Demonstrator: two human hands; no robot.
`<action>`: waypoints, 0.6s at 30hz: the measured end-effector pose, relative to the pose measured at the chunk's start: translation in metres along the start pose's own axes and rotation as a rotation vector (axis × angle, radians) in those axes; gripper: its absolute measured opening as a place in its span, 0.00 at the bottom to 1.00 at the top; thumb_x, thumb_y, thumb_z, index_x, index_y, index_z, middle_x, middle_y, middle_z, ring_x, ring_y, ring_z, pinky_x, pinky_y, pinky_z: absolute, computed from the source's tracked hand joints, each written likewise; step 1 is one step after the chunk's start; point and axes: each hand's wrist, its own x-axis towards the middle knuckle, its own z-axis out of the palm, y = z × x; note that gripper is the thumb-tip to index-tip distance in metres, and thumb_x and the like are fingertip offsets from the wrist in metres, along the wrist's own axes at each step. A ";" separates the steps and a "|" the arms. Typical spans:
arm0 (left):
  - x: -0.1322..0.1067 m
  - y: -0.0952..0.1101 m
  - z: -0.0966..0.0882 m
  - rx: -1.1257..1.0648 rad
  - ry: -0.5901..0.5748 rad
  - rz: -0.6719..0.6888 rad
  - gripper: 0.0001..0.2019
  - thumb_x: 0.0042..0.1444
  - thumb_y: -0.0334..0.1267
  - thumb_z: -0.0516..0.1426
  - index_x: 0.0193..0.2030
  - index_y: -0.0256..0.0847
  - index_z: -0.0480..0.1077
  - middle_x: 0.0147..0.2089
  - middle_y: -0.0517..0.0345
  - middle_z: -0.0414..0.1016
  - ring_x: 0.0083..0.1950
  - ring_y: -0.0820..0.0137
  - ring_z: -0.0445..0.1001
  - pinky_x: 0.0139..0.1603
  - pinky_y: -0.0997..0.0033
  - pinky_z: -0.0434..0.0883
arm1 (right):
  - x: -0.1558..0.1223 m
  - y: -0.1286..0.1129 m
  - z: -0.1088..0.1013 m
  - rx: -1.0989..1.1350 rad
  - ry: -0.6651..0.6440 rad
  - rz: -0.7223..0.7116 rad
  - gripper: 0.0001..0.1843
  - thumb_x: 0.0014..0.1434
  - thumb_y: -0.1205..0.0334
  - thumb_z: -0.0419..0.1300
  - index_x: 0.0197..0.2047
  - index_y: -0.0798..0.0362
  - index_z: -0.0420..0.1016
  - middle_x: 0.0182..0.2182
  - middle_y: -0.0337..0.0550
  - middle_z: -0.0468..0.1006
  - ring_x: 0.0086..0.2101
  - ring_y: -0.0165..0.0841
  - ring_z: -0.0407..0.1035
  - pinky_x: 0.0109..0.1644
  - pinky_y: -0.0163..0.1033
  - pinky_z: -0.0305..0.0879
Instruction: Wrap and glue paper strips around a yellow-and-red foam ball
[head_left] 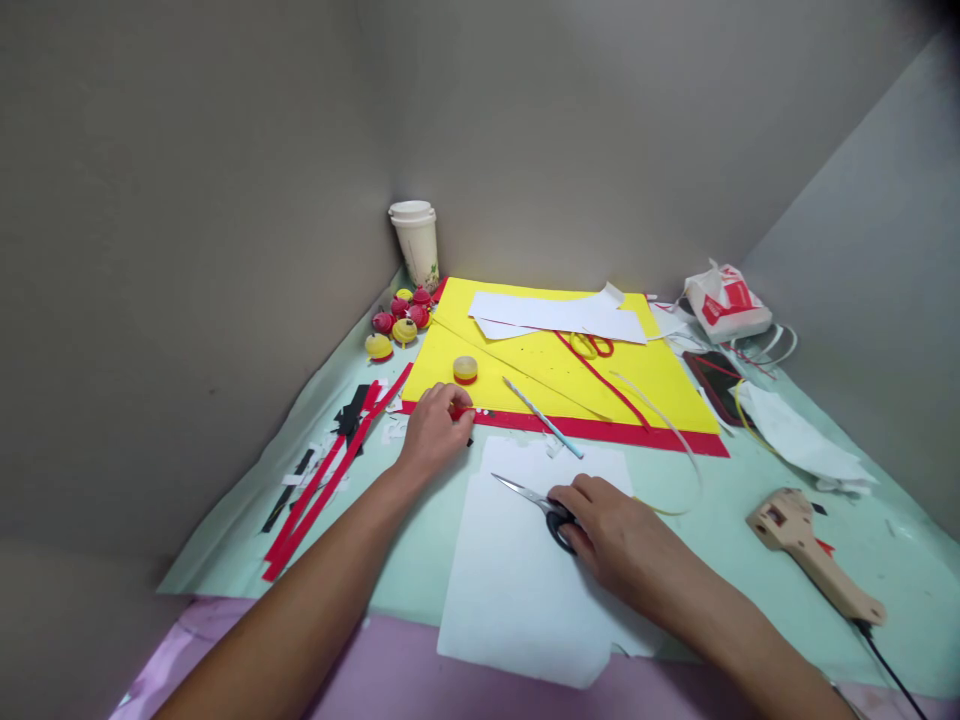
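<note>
- watching the head cam feed here, using the big yellow foam sheet (660, 390) with the red border as my landmark for everything
- left hand (435, 430) sits at the near-left corner of that sheet, fingers curled in tight, thumb and forefinger pinched on a small red paper piece (459, 410) that lies on the red border
- right hand (615, 535) is just in front of the sheet's near edge, laid palm-down over the handles of the black-handled steel scissors (536, 498). Those lie on a white paper sheet (517, 590) with the blades pointing left. The fingers are half curled, but I can't tell whether any are through the loops or actually gripping
- my read on the step: left is pinning the little red piece while right gets hold of the scissors, and nothing is being cut yet
- next move, I'd say, calls for a proper grip through the loops first, then getting the blades to the red bit without knocking the thin light-blue stick (541, 417), which lies across the sheet's near edge between the hands
- other stuff: a round yellow-and-red cap (465, 369) on the sheet just behind the left hand, red-handled scissors (592, 345) farther back on it, loose red paper strips (322, 490) off its left side, a tan glue gun (810, 555) off its near-right corner, a white paper cup (416, 243) behind its far-left corner
</note>
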 end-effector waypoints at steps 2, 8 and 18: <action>0.000 0.000 0.001 0.009 -0.006 -0.001 0.02 0.55 0.32 0.55 0.35 0.42 0.68 0.39 0.56 0.73 0.43 0.63 0.71 0.41 0.64 0.68 | 0.000 -0.001 -0.001 -0.006 -0.002 -0.001 0.14 0.62 0.69 0.54 0.50 0.53 0.72 0.41 0.48 0.72 0.40 0.41 0.70 0.40 0.44 0.65; -0.002 -0.004 0.005 0.054 -0.055 -0.012 0.04 0.55 0.34 0.56 0.34 0.43 0.73 0.37 0.54 0.73 0.43 0.60 0.71 0.40 0.62 0.67 | 0.000 0.000 0.000 0.003 0.011 -0.005 0.14 0.62 0.69 0.54 0.50 0.53 0.72 0.41 0.47 0.72 0.39 0.40 0.70 0.39 0.42 0.65; -0.004 0.001 0.005 0.072 -0.074 0.068 0.10 0.57 0.33 0.54 0.40 0.44 0.78 0.37 0.54 0.72 0.43 0.60 0.70 0.42 0.62 0.67 | -0.001 0.000 0.001 -0.023 0.022 -0.008 0.13 0.62 0.69 0.55 0.49 0.52 0.73 0.41 0.47 0.72 0.39 0.39 0.71 0.39 0.41 0.65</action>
